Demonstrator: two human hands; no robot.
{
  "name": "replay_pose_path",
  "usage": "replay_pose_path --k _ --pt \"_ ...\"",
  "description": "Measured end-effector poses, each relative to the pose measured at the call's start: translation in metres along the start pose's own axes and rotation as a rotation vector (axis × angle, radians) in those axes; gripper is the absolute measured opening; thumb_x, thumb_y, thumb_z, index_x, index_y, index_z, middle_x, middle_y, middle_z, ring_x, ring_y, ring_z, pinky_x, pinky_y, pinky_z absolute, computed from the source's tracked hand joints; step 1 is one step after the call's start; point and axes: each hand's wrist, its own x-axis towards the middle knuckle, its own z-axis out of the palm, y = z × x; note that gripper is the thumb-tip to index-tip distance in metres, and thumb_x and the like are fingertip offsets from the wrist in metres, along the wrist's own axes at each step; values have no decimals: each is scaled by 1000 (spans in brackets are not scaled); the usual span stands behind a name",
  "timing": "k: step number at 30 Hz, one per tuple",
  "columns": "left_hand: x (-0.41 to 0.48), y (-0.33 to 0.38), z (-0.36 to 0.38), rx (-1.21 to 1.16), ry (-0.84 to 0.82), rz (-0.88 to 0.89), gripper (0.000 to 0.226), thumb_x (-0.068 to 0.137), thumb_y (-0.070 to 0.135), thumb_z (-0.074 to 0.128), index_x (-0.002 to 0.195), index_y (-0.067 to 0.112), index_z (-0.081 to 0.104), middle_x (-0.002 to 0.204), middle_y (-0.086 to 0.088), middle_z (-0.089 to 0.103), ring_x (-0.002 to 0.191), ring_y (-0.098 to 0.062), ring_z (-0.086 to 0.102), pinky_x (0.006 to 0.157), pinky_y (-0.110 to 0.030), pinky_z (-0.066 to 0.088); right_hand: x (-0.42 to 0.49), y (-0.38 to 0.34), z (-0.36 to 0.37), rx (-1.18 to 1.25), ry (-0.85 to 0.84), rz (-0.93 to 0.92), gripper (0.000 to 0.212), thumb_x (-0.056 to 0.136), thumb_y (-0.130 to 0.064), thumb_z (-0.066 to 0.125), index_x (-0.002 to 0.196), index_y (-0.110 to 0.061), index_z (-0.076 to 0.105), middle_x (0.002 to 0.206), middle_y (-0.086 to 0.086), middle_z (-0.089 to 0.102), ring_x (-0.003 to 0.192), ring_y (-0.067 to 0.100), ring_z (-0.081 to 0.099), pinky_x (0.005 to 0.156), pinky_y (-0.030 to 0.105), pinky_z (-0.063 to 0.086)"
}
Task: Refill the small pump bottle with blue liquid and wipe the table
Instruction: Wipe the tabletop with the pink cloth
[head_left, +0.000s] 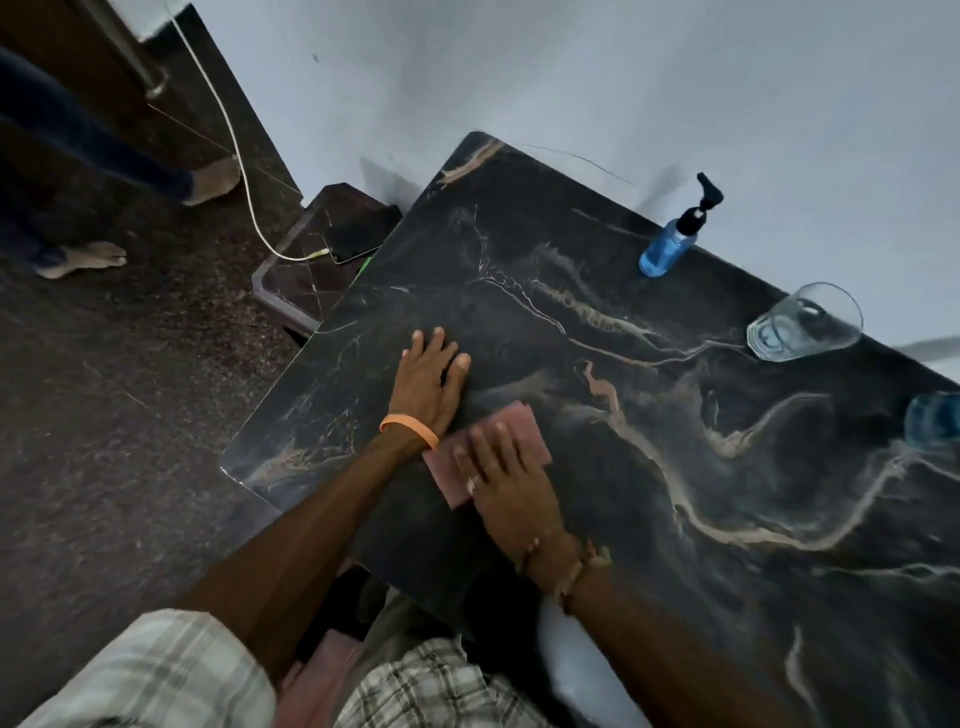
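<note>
The left hand (434, 382) is being held flat on the tabletop (524, 244), fingers straight and slightly spread, with nothing being gripped. An orange band (410, 428) is being worn at its wrist.

The right hand (506, 480) is being pressed palm-down on a pink cloth (527, 423), with its fingers straight and laid across it. The cloth is not being pinched or bunched. It is being kept flat against the tabletop near the front-left corner, just beside the left wrist, and its far end is being left uncovered beyond the fingertips. A ring (471, 483) is being worn on one right finger.

The bottle (667, 247) is being kept upright at the far edge of the tabletop, close to the wall (571, 78) and well apart from both hands. Blue liquid is being shown through its clear body, and a black pump is being carried on top. A clear glass (805, 322) is being kept to the right of the bottle, near the same edge. A blue container (935, 421) is being cut off by the right border, so its kind cannot be told.

A phone (363, 234) is being kept on a low side table (291, 280) to the left of the tabletop, with a white cable (244, 171) plugged into it. Another person's bare feet (88, 257) are being seen on the floor (130, 415).
</note>
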Motion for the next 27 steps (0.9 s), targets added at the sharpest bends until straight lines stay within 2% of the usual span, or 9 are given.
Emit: replay_pose_path --k 3,7,10,12,15,17,22,24,27 --pt "0 3 -11 -52 -34 -44 51 103 41 31 143 11 43 157 -11 26 148 -30 11 118 -42 7 44 40 -19 -52 -17 103 50 102 -22 26 152 -17 19 159 13 15 144 40 11 115 56 13" --pt "-10 6 -6 -38 -81 -22 53 103 44 31 144 12 42 158 -8 23 149 -28 6 121 -44 4 16 75 -11 59 -33 373 52 102 -18 23 153 -19 13 160 12 11 143 42 13 115 55 15" --pt "-20 8 -1 -165 -65 -77 57 101 50 28 144 15 43 158 -8 25 148 -25 9 121 -43 5 -39 31 6 -16 35 289 51 92 -18 30 139 -16 50 145 16 45 128 46 44 101 59 39" --pt "-25 7 -2 -218 -29 -161 58 99 54 27 142 20 46 157 -10 27 147 -28 16 120 -45 13 -51 -11 14 36 4 191 50 89 -23 31 131 -17 59 139 14 52 122 46 50 96 58 44" --pt "-34 4 -5 -215 -25 -159 63 94 59 24 132 21 57 151 -12 38 144 -29 26 118 -46 22 -27 -37 19 46 -32 -28 51 99 -25 32 149 -13 28 157 16 18 140 48 17 112 63 19" --pt "-40 4 -5 -172 -39 -148 69 91 62 20 130 21 60 150 -12 40 144 -28 28 116 -46 24 -1 -18 6 -35 -8 -131 52 100 -25 34 150 -15 23 159 12 13 143 42 11 114 58 13" --pt "-62 7 10 -50 -77 -72 61 100 56 22 143 21 46 155 -12 30 147 -28 17 119 -46 15 -21 50 11 69 40 119 54 100 -14 23 153 -20 15 161 6 4 147 33 -1 119 46 0" --pt "-73 11 19 -42 -90 -17 62 100 56 20 145 19 42 156 -8 29 148 -24 12 119 -41 7 -55 39 25 88 50 143 57 95 -17 15 152 -17 18 160 9 8 146 38 3 118 50 6" --pt "-80 15 23 -132 -72 -109 63 97 60 20 145 26 42 158 -9 24 148 -27 13 120 -44 9 -93 -19 44 50 18 -64 50 91 -31 40 139 -21 49 150 10 39 136 41 35 108 56 33"
